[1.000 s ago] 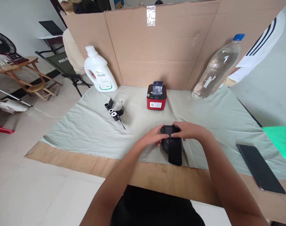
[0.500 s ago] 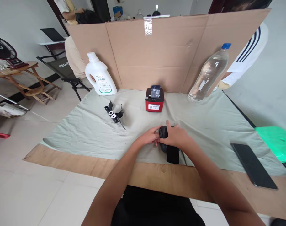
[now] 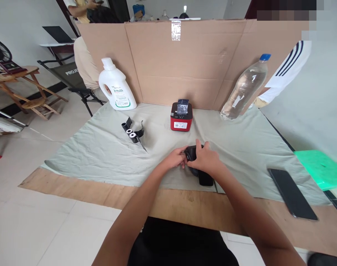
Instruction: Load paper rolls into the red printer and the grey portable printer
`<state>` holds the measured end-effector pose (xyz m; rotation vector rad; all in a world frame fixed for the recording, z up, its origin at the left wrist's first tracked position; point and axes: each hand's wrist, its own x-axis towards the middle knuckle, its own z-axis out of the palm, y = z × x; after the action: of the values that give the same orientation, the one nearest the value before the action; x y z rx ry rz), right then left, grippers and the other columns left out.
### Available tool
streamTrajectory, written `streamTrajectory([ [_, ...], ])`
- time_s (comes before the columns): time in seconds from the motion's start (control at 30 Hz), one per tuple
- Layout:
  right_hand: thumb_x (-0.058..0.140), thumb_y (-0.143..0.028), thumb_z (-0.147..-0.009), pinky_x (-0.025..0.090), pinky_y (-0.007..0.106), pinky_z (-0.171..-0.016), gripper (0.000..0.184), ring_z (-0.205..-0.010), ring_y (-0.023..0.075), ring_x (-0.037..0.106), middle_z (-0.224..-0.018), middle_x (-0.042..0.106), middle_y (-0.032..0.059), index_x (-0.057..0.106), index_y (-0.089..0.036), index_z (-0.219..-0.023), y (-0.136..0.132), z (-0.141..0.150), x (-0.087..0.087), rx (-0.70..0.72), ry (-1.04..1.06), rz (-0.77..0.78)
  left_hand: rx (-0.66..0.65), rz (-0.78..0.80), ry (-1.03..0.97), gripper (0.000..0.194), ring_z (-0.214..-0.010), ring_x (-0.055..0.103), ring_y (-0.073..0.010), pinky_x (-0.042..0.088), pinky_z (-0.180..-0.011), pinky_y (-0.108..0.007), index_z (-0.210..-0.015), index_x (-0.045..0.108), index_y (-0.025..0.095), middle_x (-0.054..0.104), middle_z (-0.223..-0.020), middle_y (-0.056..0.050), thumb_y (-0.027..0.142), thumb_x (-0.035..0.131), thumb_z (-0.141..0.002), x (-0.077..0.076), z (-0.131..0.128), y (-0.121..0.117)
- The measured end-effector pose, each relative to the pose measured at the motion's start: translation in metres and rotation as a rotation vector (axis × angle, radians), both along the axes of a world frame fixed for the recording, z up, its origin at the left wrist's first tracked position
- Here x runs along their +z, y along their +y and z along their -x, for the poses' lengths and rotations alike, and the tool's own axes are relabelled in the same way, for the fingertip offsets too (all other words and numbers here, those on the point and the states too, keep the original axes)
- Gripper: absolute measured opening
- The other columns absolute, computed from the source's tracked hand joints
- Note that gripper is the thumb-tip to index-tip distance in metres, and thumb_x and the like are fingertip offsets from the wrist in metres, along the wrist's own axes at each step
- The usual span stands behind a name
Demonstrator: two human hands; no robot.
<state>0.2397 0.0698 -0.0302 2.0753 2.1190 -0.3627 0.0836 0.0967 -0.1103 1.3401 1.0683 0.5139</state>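
Observation:
A black handheld device lies on the pale green cloth near the table's front edge. My left hand pinches its top left corner with the fingers closed. My right hand lies over its upper end, fingers curled round it, and hides most of that end. Only the device's lower part and a bit of its top show.
A red and black label printer stands behind the hands. Two small paper rolls with black wrapping lie to the left. At the back are a white detergent jug, a clear water bottle and a cardboard screen. A black phone and a green item lie right.
My right hand has moved from the device's right side over its top, covering it. The device has shifted slightly. The view has tilted a little.

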Motion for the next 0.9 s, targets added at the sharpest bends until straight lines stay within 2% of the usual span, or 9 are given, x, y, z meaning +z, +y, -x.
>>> streamTrajectory([
  [0.1, 0.069, -0.059, -0.073, 0.048, 0.042, -0.086, 0.091, -0.102, 0.0375, 0.065, -0.127, 0.05, 0.0215, 0.037, -0.014, -0.145, 0.01, -0.013, 0.01, -0.011, 0.013, -0.073, 0.021, -0.149, 0.082, 0.076, -0.057, 0.063, -0.0118, 0.048, -0.06, -0.024, -0.162, 0.023, 0.018, 0.069, -0.085, -0.001, 0.015, 0.042, -0.088, -0.001, -0.004, -0.005],
  [0.17, 0.067, -0.059, -0.074, 0.047, 0.045, -0.09, 0.081, -0.106, 0.0383, 0.063, -0.123, 0.052, 0.0189, 0.043, -0.016, -0.139, 0.025, -0.029, 0.019, -0.045, 0.079, -0.129, 0.024, -0.402, 0.263, 0.067, -0.077, 0.068, -0.018, 0.054, -0.077, -0.031, -0.159, 0.033, 0.018, 0.072, -0.096, -0.007, 0.019, 0.043, -0.092, -0.001, -0.01, -0.012],
  [0.2, 0.065, -0.058, -0.076, 0.047, 0.047, -0.092, 0.078, -0.106, 0.0377, 0.062, -0.123, 0.053, 0.0178, 0.043, -0.018, -0.139, 0.035, -0.037, 0.022, -0.069, 0.125, -0.155, 0.006, -0.554, 0.368, 0.061, -0.093, 0.069, -0.0225, 0.053, -0.087, -0.036, -0.155, 0.042, 0.017, 0.072, -0.107, -0.01, 0.022, 0.044, -0.094, -0.001, -0.013, -0.016],
  [0.27, 0.064, -0.056, -0.079, 0.046, 0.049, -0.095, 0.075, -0.109, 0.0359, 0.061, -0.127, 0.053, 0.0165, 0.043, -0.022, -0.142, 0.061, -0.054, 0.024, -0.115, 0.212, -0.206, -0.09, -0.827, 0.527, 0.05, -0.125, 0.058, -0.0306, 0.045, -0.106, -0.045, -0.147, 0.053, 0.018, 0.065, -0.133, -0.015, 0.029, 0.046, -0.098, -0.002, -0.021, -0.024],
  [0.33, 0.065, -0.053, -0.079, 0.047, 0.048, -0.096, 0.076, -0.116, 0.0363, 0.057, -0.133, 0.051, 0.0178, 0.044, -0.022, -0.145, 0.092, -0.068, 0.018, -0.147, 0.27, -0.273, -0.249, -0.982, 0.578, 0.049, -0.145, 0.04, -0.0322, 0.03, -0.12, -0.052, -0.148, 0.051, 0.022, 0.05, -0.155, -0.012, 0.037, 0.043, -0.102, -0.005, -0.027, -0.033],
  [0.43, 0.065, -0.051, -0.081, 0.047, 0.05, -0.097, 0.078, -0.127, 0.0411, 0.049, -0.139, 0.048, 0.0215, 0.045, -0.021, -0.15, 0.14, -0.078, 0.0, -0.211, 0.263, -0.372, -0.424, -1.007, 0.604, 0.056, -0.157, 0.022, -0.0285, 0.013, -0.128, -0.055, -0.158, 0.037, 0.027, 0.03, -0.169, -0.005, 0.047, 0.035, -0.106, -0.012, -0.03, -0.045],
  [0.57, 0.065, -0.052, -0.083, 0.045, 0.055, -0.099, 0.078, -0.13, 0.044, 0.044, -0.143, 0.046, 0.0226, 0.044, -0.022, -0.152, 0.183, -0.079, -0.024, -0.253, 0.211, -0.379, -0.481, -0.971, 0.623, 0.061, -0.16, 0.014, -0.028, 0.009, -0.129, -0.057, -0.161, 0.028, 0.027, 0.021, -0.172, -0.004, 0.053, 0.029, -0.106, -0.014, -0.026, -0.056],
  [0.73, 0.064, -0.056, -0.082, 0.044, 0.056, -0.1, 0.081, -0.129, 0.0439, 0.044, -0.145, 0.045, 0.024, 0.043, -0.022, -0.153, 0.2, -0.087, -0.04, -0.282, 0.211, -0.4, -0.484, -0.952, 0.621, 0.061, -0.16, 0.014, -0.0284, 0.008, -0.129, -0.057, -0.161, 0.03, 0.025, 0.022, -0.171, -0.004, 0.052, 0.03, -0.106, -0.008, -0.023, -0.059],
  [0.9, 0.06, -0.058, -0.085, 0.043, 0.055, -0.101, 0.08, -0.13, 0.0431, 0.044, -0.146, 0.045, 0.024, 0.041, -0.02, -0.153, 0.196, -0.091, -0.043, -0.281, 0.21, -0.422, -0.482, -0.946, 0.608, 0.061, -0.16, 0.014, -0.0287, 0.008, -0.129, -0.058, -0.161, 0.03, 0.025, 0.022, -0.171, -0.005, 0.052, 0.031, -0.106, -0.01, -0.025, -0.06],
])
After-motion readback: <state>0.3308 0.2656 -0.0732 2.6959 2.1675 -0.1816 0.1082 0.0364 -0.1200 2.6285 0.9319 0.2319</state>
